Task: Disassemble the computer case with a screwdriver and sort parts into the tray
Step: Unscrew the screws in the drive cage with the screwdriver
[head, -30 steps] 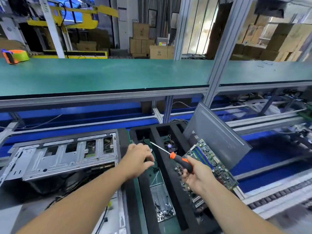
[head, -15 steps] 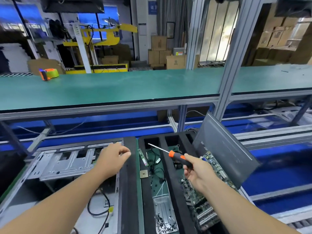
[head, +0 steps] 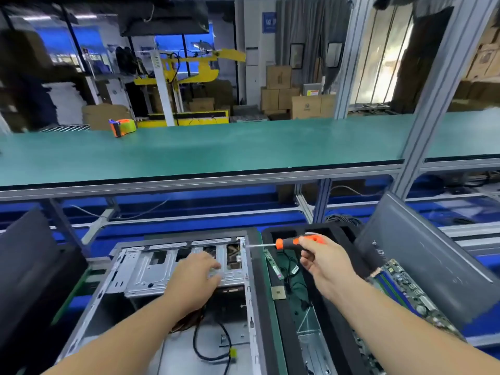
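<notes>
My right hand [head: 322, 262] grips the orange-and-black handle of the screwdriver [head: 286, 243], fingers curled round it. Its long axis lies nearly level, shaft pointing to nine o'clock, tip at the upper right corner of the open computer case [head: 151, 269]. My left hand [head: 194, 280] rests on the case's metal drive cage, fingers relaxed and holding nothing. The black foam tray [head: 281, 315] sits just beside the case at three o'clock, holding small parts. A motherboard [head: 400, 288] lies at the tray's right edge.
</notes>
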